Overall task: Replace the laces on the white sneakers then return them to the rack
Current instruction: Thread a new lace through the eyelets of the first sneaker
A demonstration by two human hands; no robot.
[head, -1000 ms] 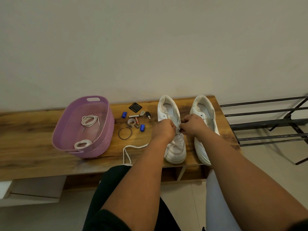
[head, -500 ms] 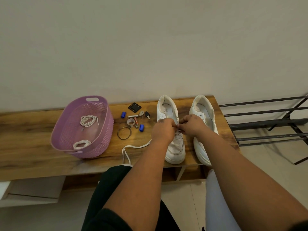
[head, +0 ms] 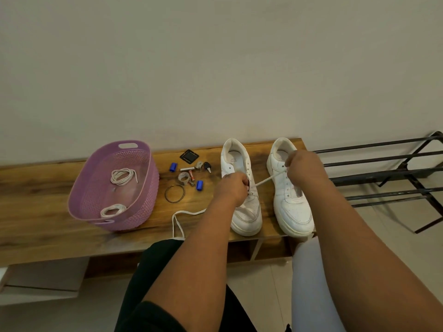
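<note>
Two white sneakers stand side by side on the wooden bench (head: 43, 188), toes toward the person; the left sneaker (head: 242, 188) has a small grey print on its insole, too blurred to read. The left hand (head: 233, 188) is curled on this sneaker's eyelet row, gripping the white lace (head: 266, 179), which the right hand (head: 303, 167) pinches and draws taut over the right sneaker (head: 291, 207). A purple basket (head: 143, 212) holds two coiled laces, and the metal rack (head: 383, 173) stands right of the bench.
</note>
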